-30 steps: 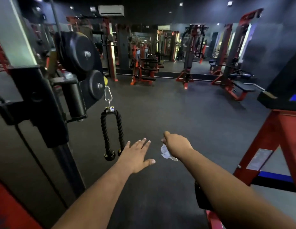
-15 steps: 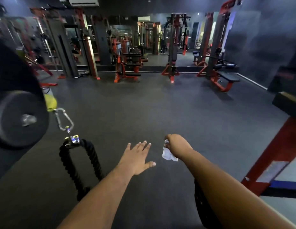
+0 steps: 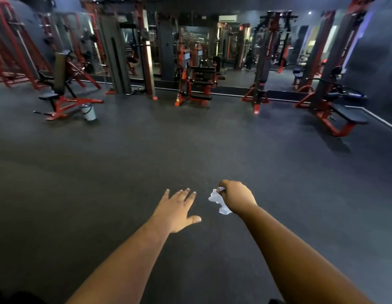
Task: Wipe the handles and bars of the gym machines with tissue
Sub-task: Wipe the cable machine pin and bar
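R hand (image 3: 238,197): grip clenched on crumpled tissue (image 3: 219,201)
L hand (image 3: 178,208): released; fingers spread; holds nothing
Gym machines (image 3: 195,84): far across floor, straight ahead; none near either hand; R nearer w/ tissue

- Tissue (image 3: 219,200): white paper, crumpled, matt; pinched in right hand (image 3: 237,198).
- Floor (image 3: 190,145): dark grey, matt, finely grained, rubber-like look.
- Machine frames at 10 o'clock (image 3: 65,102) and 2 o'clock (image 3: 335,126): red painted metal, slight sheen.
- Bench pad at 2 o'clock (image 3: 350,116): black padded upholstery, dull sheen.
- Seat pad at 10 o'clock (image 3: 48,96): black, smooth, faint gloss.
- Bucket at 10 o'clock (image 3: 88,111): pale, smooth, plastic-like; blurred.
- Far wall at 12 o'clock (image 3: 197,44): glossy mirror surface, reflective.
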Demonstrator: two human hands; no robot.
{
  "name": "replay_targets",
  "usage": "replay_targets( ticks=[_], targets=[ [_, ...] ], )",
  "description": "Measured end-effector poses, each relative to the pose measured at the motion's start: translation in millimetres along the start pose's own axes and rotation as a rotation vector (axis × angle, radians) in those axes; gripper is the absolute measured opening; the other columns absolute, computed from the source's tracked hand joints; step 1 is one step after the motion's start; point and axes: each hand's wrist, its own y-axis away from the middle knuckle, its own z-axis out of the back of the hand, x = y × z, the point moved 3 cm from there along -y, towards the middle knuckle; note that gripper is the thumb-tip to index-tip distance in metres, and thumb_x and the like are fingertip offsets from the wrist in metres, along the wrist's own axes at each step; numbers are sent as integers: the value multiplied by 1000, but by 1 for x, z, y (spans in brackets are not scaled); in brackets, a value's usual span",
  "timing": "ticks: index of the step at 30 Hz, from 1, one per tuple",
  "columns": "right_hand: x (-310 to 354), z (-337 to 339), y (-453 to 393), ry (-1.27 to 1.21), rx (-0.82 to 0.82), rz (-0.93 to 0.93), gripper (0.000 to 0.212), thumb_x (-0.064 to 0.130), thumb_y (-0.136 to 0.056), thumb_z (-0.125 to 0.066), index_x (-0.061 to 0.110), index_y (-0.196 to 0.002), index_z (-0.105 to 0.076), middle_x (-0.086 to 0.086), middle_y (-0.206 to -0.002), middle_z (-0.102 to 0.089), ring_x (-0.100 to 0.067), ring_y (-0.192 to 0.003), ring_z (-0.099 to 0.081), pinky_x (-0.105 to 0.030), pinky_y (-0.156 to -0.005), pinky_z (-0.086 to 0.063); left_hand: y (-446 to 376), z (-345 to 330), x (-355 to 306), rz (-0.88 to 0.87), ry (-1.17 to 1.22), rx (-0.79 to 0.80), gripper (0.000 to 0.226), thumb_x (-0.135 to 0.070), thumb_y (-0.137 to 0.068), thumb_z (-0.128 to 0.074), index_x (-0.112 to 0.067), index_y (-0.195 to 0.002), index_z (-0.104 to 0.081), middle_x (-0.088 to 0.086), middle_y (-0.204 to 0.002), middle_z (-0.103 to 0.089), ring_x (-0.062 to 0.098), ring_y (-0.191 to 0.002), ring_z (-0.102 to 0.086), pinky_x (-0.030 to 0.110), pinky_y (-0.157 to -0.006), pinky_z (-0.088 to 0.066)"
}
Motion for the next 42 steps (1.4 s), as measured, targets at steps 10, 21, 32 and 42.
replay_targets(
  ticks=[10, 21, 32, 42],
  targets=[
    [110, -16, -191, 51, 24, 204, 34, 28, -66, -80, 29, -91, -58, 9, -82, -67, -17, -66, -63, -27, -56, -52, -115, 7, 158, 234, 100, -55, 92, -77, -97, -29, -24, -165, 2, 2, -173, -3, 23, -159, -10, 57, -127, -10],
    [338, -43, -329, 58, 141, 572, 34, 24, -83, -78, 33, -114, -65, 7, -98, -70, -23, -86, -68, -33, -74, -57, -103, 18, 372, 560, 103, -17, 92, -77, -97, -27, -24, -165, 6, 3, -173, 1, 24, -159, -9, 57, -127, -12],
    [612, -136, -370, -4, 291, 1233, 21, 22, -89, -58, 28, -107, -66, 4, -99, -74, -26, -90, -69, -32, -74, -55, 17, -2, 536, 1241, 172, 33, 93, -77, -96, -33, -27, -165, 4, 1, -173, -1, 19, -159, -9, 53, -127, -10],
    [772, -191, -253, -166, 481, 1823, 16, 26, -99, -53, 27, -113, -61, -7, -105, -71, -33, -95, -66, -38, -76, -50, 155, -2, 516, 1784, 194, 60, 95, -80, -94, -29, -28, -165, 5, 1, -173, 0, 22, -159, -10, 55, -127, -9]
  ],
)
